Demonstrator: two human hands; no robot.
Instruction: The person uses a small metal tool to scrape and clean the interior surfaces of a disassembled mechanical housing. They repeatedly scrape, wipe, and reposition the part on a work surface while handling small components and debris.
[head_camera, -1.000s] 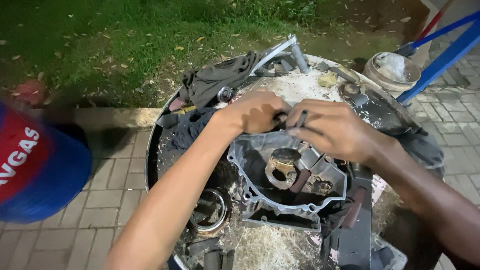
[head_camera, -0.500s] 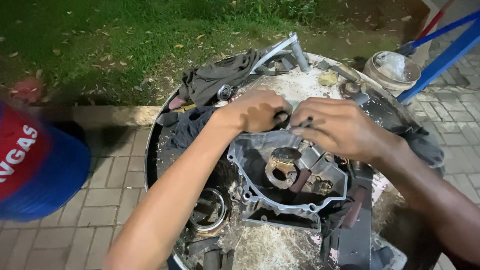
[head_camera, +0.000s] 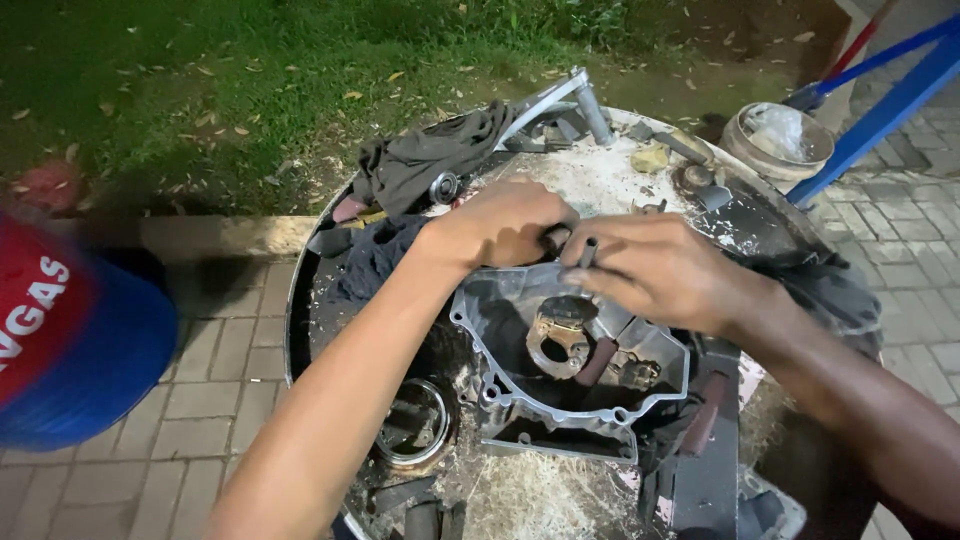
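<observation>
A grey metal engine cover (head_camera: 520, 395) lies open side up on a round metal tray (head_camera: 300, 300), with a rusty part (head_camera: 558, 335) inside it. Over the cover's far edge, my left hand (head_camera: 500, 225) is closed around a small dark part (head_camera: 555, 238). My right hand (head_camera: 660, 270) meets it from the right, pinching a short dark rod (head_camera: 588, 252) between thumb and fingers. Both hands touch at the fingertips.
A dark rag (head_camera: 430, 155), a silver lever (head_camera: 560, 95), a bearing (head_camera: 443, 187), a ring-shaped part (head_camera: 415, 425) and wood shavings (head_camera: 540, 500) lie on the tray. A red and blue cylinder (head_camera: 70, 340) stands at left. A white bucket (head_camera: 780, 135) and blue bars (head_camera: 890, 95) are far right. Grass lies beyond the paving.
Both hands stay together over the cover's far edge with only small finger movement. The view has shifted slightly.
</observation>
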